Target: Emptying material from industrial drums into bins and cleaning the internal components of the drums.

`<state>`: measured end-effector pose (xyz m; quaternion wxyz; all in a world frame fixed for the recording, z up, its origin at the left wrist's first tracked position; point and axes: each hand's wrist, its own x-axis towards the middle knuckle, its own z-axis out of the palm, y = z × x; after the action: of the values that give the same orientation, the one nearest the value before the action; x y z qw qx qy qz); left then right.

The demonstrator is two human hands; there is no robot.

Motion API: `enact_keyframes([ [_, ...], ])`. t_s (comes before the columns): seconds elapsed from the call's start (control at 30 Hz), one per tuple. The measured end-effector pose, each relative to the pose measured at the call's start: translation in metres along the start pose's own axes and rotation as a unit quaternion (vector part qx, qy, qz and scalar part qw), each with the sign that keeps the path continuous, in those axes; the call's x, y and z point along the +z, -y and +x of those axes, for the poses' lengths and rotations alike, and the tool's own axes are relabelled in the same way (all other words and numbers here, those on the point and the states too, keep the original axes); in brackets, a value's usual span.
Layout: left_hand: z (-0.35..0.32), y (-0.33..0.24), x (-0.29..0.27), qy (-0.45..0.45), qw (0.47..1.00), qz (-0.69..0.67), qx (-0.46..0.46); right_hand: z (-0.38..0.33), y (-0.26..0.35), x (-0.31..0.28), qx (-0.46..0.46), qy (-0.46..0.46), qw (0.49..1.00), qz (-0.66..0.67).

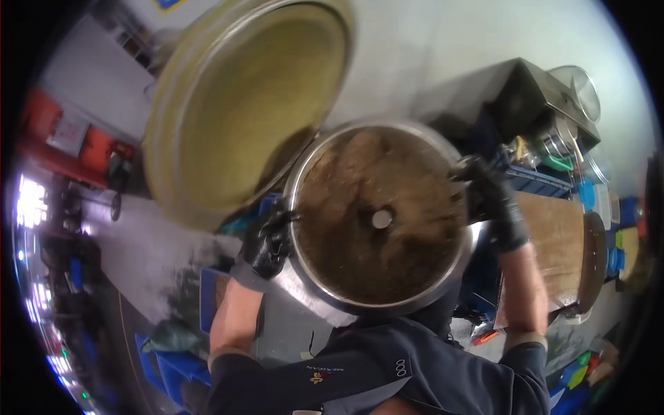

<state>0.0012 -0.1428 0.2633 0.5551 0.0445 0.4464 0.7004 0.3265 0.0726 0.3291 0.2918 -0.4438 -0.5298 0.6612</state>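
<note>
A large round metal bowl (pixel 319 285) is in front of my body, holding a wet-looking brown mass (pixel 360 166). A pale round hub (pixel 382 219) shows in the middle of that mass. My left hand (pixel 268 241), in a black glove, is closed at the left side of the bowl's rim. On the right side, my black-gloved right hand (pixel 487 200) grips the rim, its fingertips hooked over the edge. Beyond the bowl to the left stands a big round yellowish lid (pixel 266 104), raised and tilted, its lower edge beside the rim.
To the right lies a brown board (pixel 543 238), with a dark blue crate (pixel 532 178) behind it. A dark metal box (pixel 526 97) stands against the pale wall, with pots and strainers around it. Blue bins (pixel 176 373) sit at the lower left.
</note>
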Motion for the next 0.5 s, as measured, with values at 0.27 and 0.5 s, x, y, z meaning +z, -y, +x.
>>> enact_keyframes([
  [0.27, -0.072, -0.016, -0.004, 0.089, 0.995, 0.027, 0.023, -0.057, 0.056, 0.029, -0.085, 0.022, 0.996, -0.022],
  [0.5, -0.084, -0.014, 0.026, -0.043, 0.997, 0.028, 0.065, -0.03, 0.049, -0.001, -0.041, 0.131, 0.989, -0.052],
])
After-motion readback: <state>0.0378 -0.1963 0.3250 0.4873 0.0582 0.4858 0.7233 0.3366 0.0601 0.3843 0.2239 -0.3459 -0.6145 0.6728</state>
